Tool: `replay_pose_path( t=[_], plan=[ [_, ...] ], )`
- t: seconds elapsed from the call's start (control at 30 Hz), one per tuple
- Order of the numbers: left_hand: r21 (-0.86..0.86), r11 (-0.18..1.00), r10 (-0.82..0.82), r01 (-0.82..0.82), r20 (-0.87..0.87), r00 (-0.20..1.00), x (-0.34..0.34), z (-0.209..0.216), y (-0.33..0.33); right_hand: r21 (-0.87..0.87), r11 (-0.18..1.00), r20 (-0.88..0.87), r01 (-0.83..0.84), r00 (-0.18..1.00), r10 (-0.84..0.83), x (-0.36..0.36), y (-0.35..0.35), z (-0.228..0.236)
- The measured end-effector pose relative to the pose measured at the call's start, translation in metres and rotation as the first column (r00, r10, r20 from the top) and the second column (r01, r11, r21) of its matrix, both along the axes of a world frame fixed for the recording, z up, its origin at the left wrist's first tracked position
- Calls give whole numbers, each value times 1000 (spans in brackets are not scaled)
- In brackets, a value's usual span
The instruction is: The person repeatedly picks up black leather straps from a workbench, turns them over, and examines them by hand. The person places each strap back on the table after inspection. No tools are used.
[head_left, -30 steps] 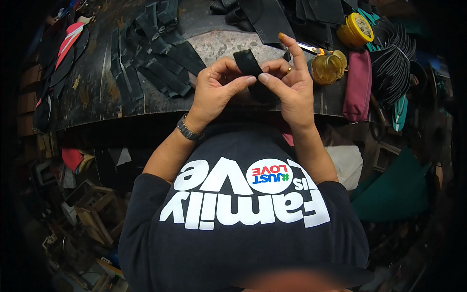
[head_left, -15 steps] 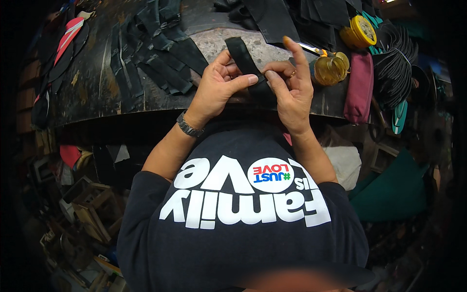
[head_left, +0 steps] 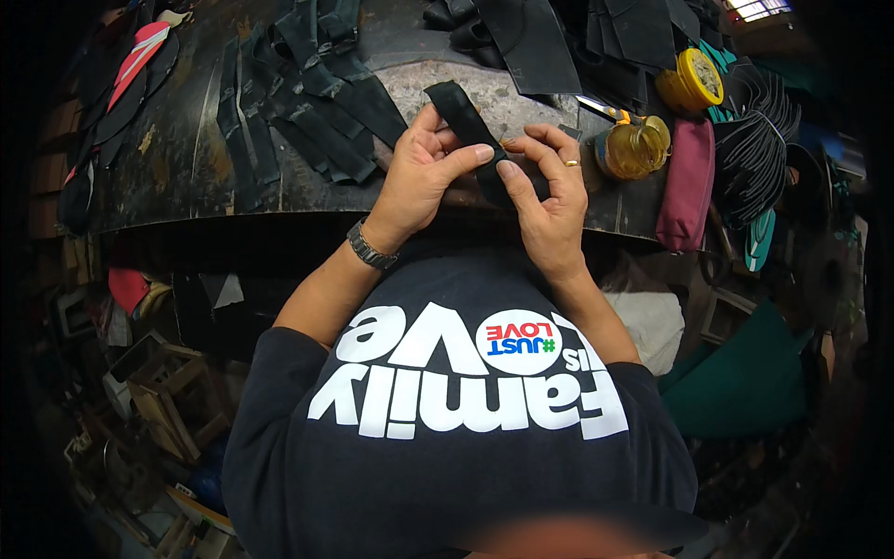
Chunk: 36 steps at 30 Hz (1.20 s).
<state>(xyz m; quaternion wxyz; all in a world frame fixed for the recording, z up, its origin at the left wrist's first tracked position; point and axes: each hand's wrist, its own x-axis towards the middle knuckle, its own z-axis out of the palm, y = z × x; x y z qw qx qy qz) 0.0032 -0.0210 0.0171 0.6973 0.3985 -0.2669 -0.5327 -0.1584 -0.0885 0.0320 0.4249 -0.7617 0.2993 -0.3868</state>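
A black strip of flat material [head_left: 458, 110] is held up above the near edge of the dark table, slanting from upper left to lower right. My left hand [head_left: 424, 172] pinches it from the left, thumb on top and fingers behind. From the right, my right hand [head_left: 549, 191] grips the strip's lower part, with the thumb on its face and the fingers curled behind it. The strip's lower end hangs between my hands, dark against the table's edge. Several similar black strips [head_left: 326, 121] lie in a loose pile left of my hands.
Right of my hands stand a jar of amber liquid [head_left: 633, 149], scissors with a yellow handle [head_left: 610, 113], a yellow tub [head_left: 691, 80] and a maroon pouch [head_left: 686, 182]. A bundle of black cords [head_left: 759, 130] lies at the far right. Larger black sheets [head_left: 526, 47] cover the back.
My right index finger, raised before, has come down to curl behind the strip. My right thumb has slid slightly down and left along it. The view has shifted a little.
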Motion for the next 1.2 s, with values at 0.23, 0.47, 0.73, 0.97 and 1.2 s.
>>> replay_pose_path(
  t=[0.23,0.47,0.73,0.97,1.2],
  plan=[
    [-20,1000,8,-8,-24,1000,-2,0,1,-69,998,80,10,997,-4,3,1,-3],
    [-1,1000,-3,3,-119,993,-4,-3,3,-390,919,9,53,999,-54,3,-5,-4],
    [24,998,57,-55,-121,991,1,-9,6,-697,715,-159,-66,985,-65,3,-10,-4],
    [16,988,155,-155,-20,988,-1,-8,4,-174,985,127,20,992,3,-8,-6,10],
    [-47,985,170,-166,93,981,-8,-7,5,-242,970,-76,10,997,-29,-2,-10,2]
  ],
)
